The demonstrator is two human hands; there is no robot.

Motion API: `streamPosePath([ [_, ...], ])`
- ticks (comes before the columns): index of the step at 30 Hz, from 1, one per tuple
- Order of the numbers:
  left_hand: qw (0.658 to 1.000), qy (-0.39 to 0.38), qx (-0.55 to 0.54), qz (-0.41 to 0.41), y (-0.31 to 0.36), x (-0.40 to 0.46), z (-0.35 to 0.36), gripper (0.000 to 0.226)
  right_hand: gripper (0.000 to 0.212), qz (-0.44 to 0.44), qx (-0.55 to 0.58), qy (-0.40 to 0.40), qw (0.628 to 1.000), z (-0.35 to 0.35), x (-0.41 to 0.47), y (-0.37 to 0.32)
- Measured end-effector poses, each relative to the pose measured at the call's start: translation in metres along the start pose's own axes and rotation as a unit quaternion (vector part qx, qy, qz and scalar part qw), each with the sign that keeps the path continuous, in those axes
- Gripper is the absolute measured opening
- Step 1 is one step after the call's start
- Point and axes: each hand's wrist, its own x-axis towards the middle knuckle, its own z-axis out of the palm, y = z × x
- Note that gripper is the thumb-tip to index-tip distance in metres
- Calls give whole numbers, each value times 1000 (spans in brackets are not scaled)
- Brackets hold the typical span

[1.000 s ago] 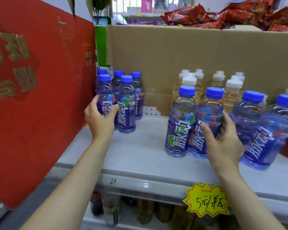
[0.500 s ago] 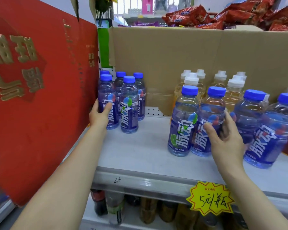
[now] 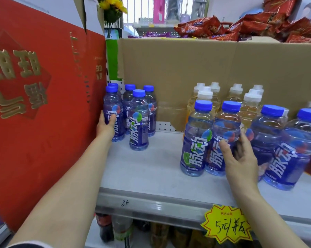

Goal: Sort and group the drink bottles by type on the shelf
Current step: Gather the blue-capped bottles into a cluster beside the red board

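Left hand (image 3: 105, 127) grips blue-capped bottle (image 3: 113, 111); right hand (image 3: 238, 158) grips another bottle (image 3: 222, 140).

This is a small shop. A grey metal shelf (image 3: 151, 176) carries rows of identical blue-capped clear plastic drink bottles (image 3: 196, 140) and, behind them, white-capped bottles of pale yellow drink (image 3: 205, 94). A yellow starburst price tag with handwritten figures (image 3: 226, 226) hangs on the shelf's front edge near its right end. More bottles (image 3: 122, 230) stand on the shelf below. Red snack packets (image 3: 201, 25) are heaped above a brown cardboard box (image 3: 187, 68), and a large red gift carton with gold lettering (image 3: 34, 104) stands at the shelf's left edge.
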Motion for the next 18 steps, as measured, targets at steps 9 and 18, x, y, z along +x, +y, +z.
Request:
streamPosePath([
  [9, 977, 166, 100, 93, 24, -48, 15, 68, 50, 3, -25, -14, 1000, -2, -1, 1],
  [18, 973, -34, 227, 14, 12, -73, 41, 64, 49, 5, -61, -13, 998, -3, 0, 8],
])
